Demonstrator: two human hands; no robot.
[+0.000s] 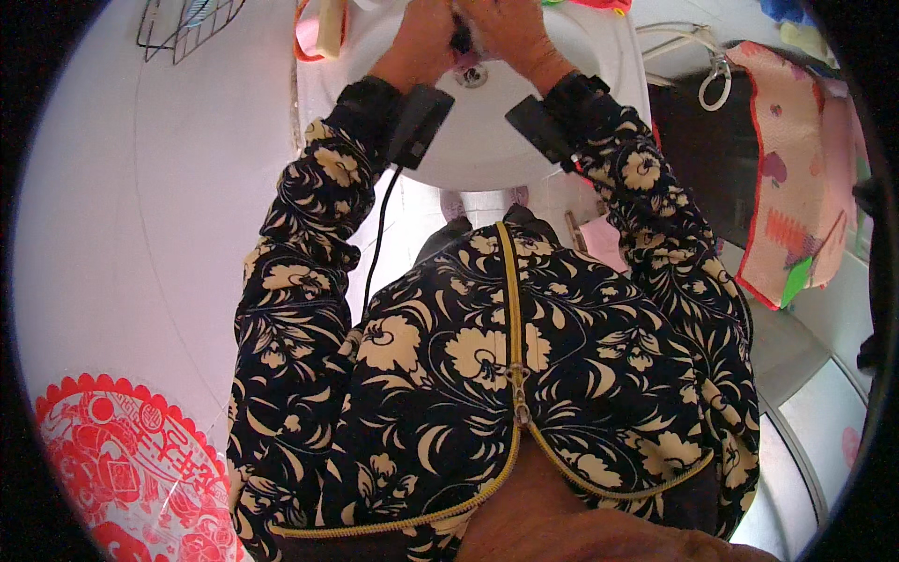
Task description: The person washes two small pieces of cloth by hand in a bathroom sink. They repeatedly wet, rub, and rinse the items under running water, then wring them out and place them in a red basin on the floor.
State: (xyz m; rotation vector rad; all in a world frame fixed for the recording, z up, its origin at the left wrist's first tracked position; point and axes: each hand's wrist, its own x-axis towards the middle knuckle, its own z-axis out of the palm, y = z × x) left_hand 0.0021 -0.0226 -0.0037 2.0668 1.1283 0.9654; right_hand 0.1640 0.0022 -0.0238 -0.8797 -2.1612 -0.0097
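Both my hands are over a white washbasin (449, 151), close together at the top edge of the picture. My left hand (430, 35) and my right hand (507, 31) are partly cut off there, and their fingers are hard to make out. A small dark thing (461, 35) shows in the gap between them; I cannot tell what it is or which hand touches it. Just below the hands is the round metal drain (471, 74). Black boxes are strapped at my left wrist (421, 126) and right wrist (539, 130); a black cable (379, 239) runs from the left one.
A beige-and-orange item (329, 31) lies on the basin's left rim, and a red item (600, 3) at its top right. A wire rack (193, 28) is on the left wall. A patterned towel (790, 161) hangs at right near a white ring (715, 86).
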